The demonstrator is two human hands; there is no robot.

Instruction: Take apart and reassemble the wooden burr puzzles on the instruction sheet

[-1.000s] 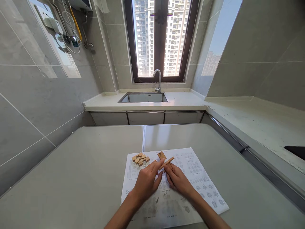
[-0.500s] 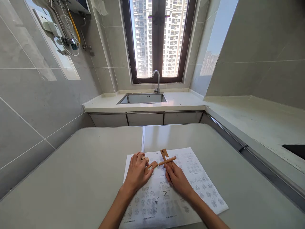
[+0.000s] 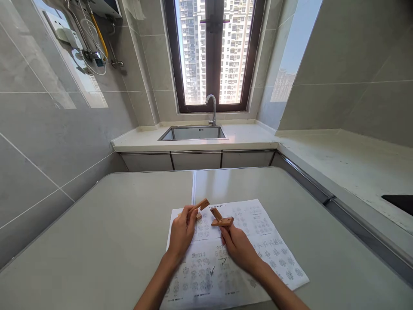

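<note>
Holding two joined wooden puzzle pieces in the pinched fingertips of the right hand, raised just above the printed instruction sheet. Left hand: fingers closed on a single wooden piece, lifted and tilted, near the right hand's pair but apart from it. Remaining wooden pieces: mostly hidden behind the left hand, lying on the sheet's far left part. Sheet: flat on the grey worktop. Handling note, as a judgement: turn the single piece until its notch faces the gap in the pair, grip both near the ends so the joint stays visible, and slide straight in without forcing.
</note>
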